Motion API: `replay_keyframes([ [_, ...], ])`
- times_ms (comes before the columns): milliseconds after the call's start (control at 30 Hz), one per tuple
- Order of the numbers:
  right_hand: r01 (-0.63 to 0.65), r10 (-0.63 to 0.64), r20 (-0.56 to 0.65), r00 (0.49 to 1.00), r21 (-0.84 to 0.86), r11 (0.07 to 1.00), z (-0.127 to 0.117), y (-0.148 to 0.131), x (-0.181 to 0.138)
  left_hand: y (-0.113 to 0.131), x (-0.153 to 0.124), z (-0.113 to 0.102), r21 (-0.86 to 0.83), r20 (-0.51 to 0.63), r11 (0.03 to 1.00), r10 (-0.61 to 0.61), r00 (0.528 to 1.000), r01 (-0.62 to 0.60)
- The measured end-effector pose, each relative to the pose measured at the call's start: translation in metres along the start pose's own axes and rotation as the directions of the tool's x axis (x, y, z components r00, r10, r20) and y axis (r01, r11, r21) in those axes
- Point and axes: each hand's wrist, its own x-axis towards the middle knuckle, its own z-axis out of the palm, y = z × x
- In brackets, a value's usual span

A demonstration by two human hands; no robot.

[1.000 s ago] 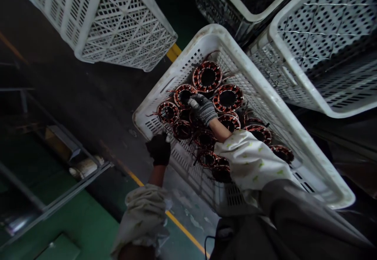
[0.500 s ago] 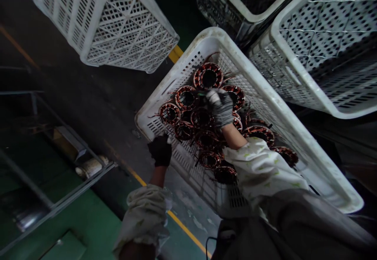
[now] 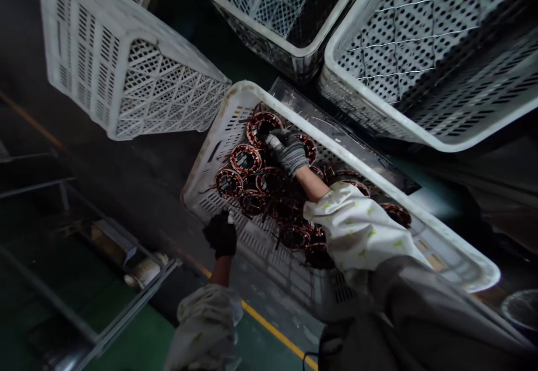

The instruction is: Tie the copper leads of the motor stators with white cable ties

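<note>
Dully coppery, ring-shaped coils (image 3: 234,160), dark-centred

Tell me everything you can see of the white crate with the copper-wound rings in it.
The crate looks like off-white plastic, with slotted walls, rounded corners and a broad rim stained brownish. It lies diagonally across the view, open side up. Rings sit inside, mostly towards its upper-left end. The right hand reaches in among them; the left hand is at its near-left edge, contact unclear. A sleeve hides part of it.
</note>
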Motion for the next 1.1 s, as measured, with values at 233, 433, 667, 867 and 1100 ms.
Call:
replay_keyframes([
  [233,-0.005,0.005,0.005,1.0,0.032,0.999,0.001,-0.003,0.005,-0.001,0.001,0.006,0.015,-0.024,1.0,-0.014,1.0,0.014],
  [433,0.093,-0.081,-0.153,0.985,0.073,0.993,-0.052,-0.025,-0.057,-0.004,0.004,0.01,0.028,-0.013,0.999,-0.016,1.0,0.016],
  [667,0.006,-0.023,-0.202,0.979,-0.086,0.996,-0.092,0.011,-0.078,-0.006,0.007,0.012,-0.038,-0.065,0.999,-0.038,0.997,0.036],
  [867,-0.035,0.032,-0.069,0.997,-0.036,0.999,-0.085,0.025,-0.064,-0.005,0.009,0.008,-0.034,-0.088,0.999,-0.019,0.996,0.016],
  [1100,-0.056,0.053,-0.052,0.997,-0.06,0.997,-0.089,0.024,-0.064,-0.003,0.009,0.008,-0.016,-0.074,0.999,-0.04,0.996,0.039],
])
